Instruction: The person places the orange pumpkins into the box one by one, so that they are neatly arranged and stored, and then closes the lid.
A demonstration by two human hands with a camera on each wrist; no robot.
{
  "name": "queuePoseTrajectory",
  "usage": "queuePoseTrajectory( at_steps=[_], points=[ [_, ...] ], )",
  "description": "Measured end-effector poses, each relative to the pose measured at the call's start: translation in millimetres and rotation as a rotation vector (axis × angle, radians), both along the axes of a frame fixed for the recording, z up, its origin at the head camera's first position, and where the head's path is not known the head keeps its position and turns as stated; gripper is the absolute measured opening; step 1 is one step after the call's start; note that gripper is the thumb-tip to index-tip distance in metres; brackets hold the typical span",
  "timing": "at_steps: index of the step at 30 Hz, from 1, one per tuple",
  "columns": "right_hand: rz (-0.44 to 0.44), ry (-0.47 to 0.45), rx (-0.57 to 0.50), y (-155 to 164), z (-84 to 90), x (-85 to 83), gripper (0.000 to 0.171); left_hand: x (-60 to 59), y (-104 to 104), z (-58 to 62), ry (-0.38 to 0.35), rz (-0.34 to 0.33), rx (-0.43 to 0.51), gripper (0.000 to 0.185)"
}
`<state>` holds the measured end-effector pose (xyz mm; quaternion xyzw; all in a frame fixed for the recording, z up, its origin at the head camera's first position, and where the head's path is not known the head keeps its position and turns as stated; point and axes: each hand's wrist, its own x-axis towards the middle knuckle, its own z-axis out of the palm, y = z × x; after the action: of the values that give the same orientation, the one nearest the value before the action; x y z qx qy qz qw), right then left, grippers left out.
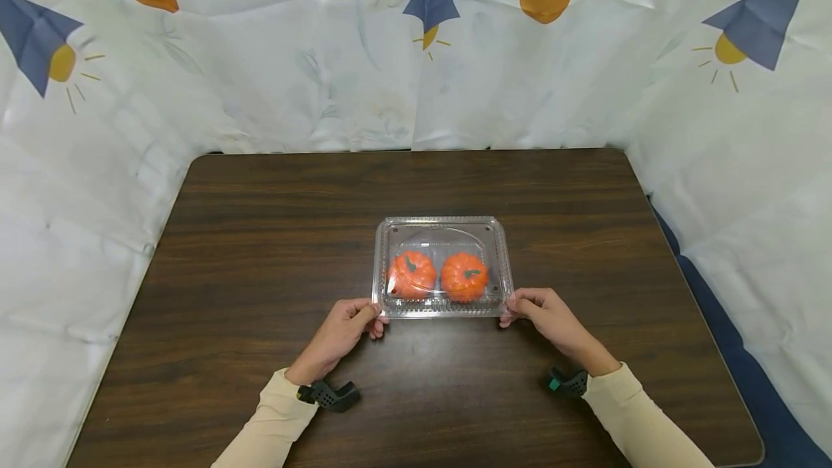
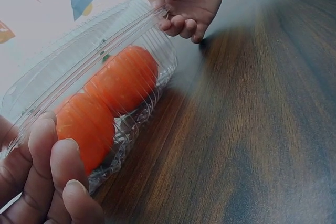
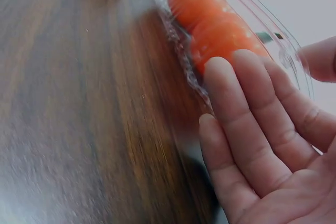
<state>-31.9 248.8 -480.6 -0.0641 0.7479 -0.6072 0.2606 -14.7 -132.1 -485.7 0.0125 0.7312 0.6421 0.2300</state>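
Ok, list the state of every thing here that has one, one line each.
clear clamshell box: lid down, sitting on the table, gripped at both near corners.
two orange pumpkins: inside the box, side by side, stems up.
left hand: pinching the box's near left corner.
right hand: pinching the box's near right corner.

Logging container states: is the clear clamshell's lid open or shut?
Shut: the clamshell's lid lies flat over both pumpkins.

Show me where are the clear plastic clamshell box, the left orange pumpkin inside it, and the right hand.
clear plastic clamshell box [image 1: 442, 223], head view, far rim of lid.
left orange pumpkin [image 1: 412, 274], head view, its top.
right hand [image 1: 546, 313], head view, back of hand.
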Motion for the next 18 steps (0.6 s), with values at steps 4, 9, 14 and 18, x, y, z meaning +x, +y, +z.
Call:
queuePoseTrajectory(
  at_steps=[4,9,14,18],
  points=[
    [-0.024,-0.021,-0.028,-2.5,-1.1,0.4,0.031,-0.3,0.0,-0.2,0.002,-0.001,0.000,0.033],
    [-0.037,-0.041,-0.089,-3.5,-1.2,1.0,0.028,-0.7,0.0,0.1,-0.001,-0.002,-0.004,0.033],
    [-0.020,-0.037,-0.117,-3.1,-2.2,2.1,0.036,-1.1,-0.1,-0.9,-0.011,-0.006,-0.004,0.034],
    [-0.016,-0.023,-0.117,-3.0,-4.5,2.1,0.041,-1.4,-0.3,-1.8,-0.016,-0.009,-0.003,0.034]
  ],
)
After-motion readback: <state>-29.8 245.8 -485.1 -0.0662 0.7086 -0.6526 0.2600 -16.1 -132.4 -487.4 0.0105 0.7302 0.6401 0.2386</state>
